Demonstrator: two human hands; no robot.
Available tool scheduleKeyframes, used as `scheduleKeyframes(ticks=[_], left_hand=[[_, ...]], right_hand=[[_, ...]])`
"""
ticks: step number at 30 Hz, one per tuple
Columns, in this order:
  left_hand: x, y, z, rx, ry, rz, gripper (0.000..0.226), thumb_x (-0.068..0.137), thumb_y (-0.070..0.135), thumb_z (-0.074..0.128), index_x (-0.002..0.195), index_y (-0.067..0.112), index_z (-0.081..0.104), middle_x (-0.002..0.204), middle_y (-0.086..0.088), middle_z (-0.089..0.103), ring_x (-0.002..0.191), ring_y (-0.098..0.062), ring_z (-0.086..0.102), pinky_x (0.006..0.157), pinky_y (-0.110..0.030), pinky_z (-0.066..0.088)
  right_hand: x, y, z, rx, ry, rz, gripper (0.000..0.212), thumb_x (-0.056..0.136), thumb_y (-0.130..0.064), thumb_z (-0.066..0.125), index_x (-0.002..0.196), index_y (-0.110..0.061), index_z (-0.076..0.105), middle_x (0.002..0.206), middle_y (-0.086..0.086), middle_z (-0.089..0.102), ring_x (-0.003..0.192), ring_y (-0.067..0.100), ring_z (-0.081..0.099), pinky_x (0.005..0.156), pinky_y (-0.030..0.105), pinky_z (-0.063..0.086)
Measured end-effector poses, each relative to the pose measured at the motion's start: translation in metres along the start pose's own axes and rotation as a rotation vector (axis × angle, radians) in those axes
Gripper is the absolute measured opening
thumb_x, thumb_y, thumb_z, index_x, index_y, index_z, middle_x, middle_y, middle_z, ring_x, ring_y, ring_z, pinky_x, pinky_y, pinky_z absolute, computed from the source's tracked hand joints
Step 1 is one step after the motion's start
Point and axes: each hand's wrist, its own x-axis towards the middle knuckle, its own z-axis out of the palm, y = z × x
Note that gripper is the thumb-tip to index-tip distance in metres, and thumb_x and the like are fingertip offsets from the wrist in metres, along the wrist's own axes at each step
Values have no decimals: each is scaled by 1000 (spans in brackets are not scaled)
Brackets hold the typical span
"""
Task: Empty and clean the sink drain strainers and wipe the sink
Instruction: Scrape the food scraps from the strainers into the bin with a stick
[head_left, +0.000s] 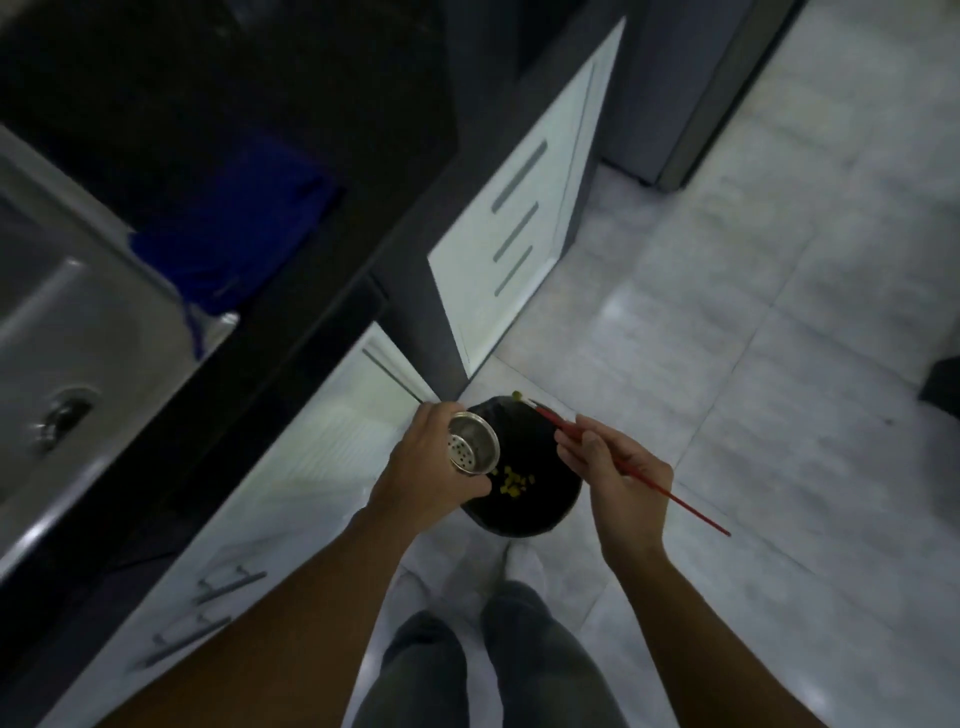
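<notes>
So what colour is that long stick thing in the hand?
Red, with a pale tip. The right hand holds the stick; seen in the head view.

A home kitchen: steel sink (78, 322), dark counter (291, 291), white cabinets (514, 223).

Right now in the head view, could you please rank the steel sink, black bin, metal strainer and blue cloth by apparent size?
1. Stainless steel sink
2. Blue cloth
3. Round black bin
4. Perforated metal strainer

Cloth versus bin is unsure, since the bin sits farther away.

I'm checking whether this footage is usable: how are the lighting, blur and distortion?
Head view: dim overall, with the countertop nearly black; glare patches on the floor tiles; wide-angle bending toward the edges; slight softness, yet the strainer holes in the left hand read clearly.
</notes>
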Motion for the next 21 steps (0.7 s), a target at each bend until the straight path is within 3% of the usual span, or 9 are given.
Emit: scheduleKeyframes(ticks=[4,8,13,16,18,21], left_hand=[[-26,24,-68,-63,238,39,89,52,42,88,129,34,45,120,13,52,108,-10,57,86,-27,55],[-56,34,-143,-151,490,64,82,52,50,79,127,31,53,117,13,56,108,-7,58,89,-18,48],[-96,10,-226,-206,693,4,76,56,36,82,126,32,54,118,8,59,109,-9,59,91,-30,50],[-118,-23,-262,-209,780,-71,80,56,34,86,129,31,53,124,9,56,111,2,52,95,-12,39],[-129,-48,-280,-207,848,-122,79,56,30,90,126,30,54,123,9,54,107,13,46,93,1,30],[-141,-86,-301,-262,889,-225,79,53,33,82,126,30,54,124,7,54,110,-1,50,92,-8,34]], right_hand=[[-22,-61,43,-19,-83,-140,19,97,-6,62,106,-11,77,101,5,78,95,25,76,92,52,58],[-48,-110,98,-42,-189,-275,20,98,-5,59,111,-7,74,100,4,79,94,20,76,87,45,61],[-78,-142,177,-19,-385,-422,20,97,-4,61,113,-3,74,100,8,78,96,21,76,88,36,61],[-95,-143,225,-65,-507,-477,20,97,-11,64,114,-10,75,99,2,79,96,19,76,89,35,60],[-106,-139,257,-142,-581,-524,21,97,-15,64,113,-23,76,100,-8,78,96,12,75,87,27,59],[-120,-131,301,-277,-662,-638,26,97,-14,62,116,-28,74,97,-17,76,87,3,73,77,14,55]])
